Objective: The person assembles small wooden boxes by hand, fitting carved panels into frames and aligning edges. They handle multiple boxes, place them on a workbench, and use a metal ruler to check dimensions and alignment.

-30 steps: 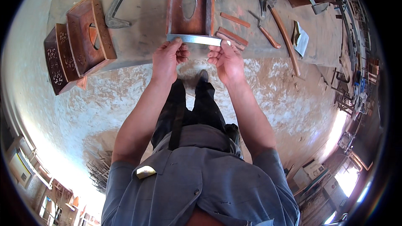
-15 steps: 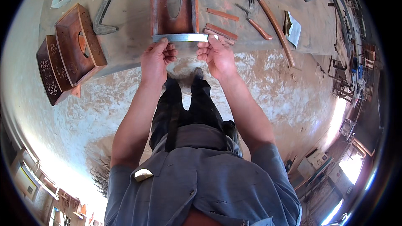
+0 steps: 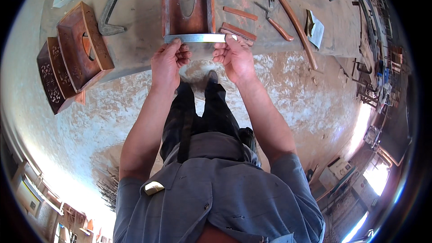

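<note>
Mainly the camera view has shifted left-to-right; strip (image 3: 197, 38) stays across the near end of the box (image 3: 189, 24), left hand (image 3: 167, 61) and right hand (image 3: 236, 61) pinching its ends, step apparently unchanged.

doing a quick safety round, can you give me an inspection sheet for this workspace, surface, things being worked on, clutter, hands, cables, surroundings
surface: brown bench, dusty-looking
things being worked on: shiny metal strip held across the near end of a wooden frame; contact between them unclear
clutter: C-clamp and carved wooden piece to the left; hammer, wooden-handled tool and folded paper to the right
hands: left hand pinches the strip's left end, right hand its right
cables: nothing seen
surroundings: floor patchy with pale marks; crowded right rim, details too small to tell
</note>
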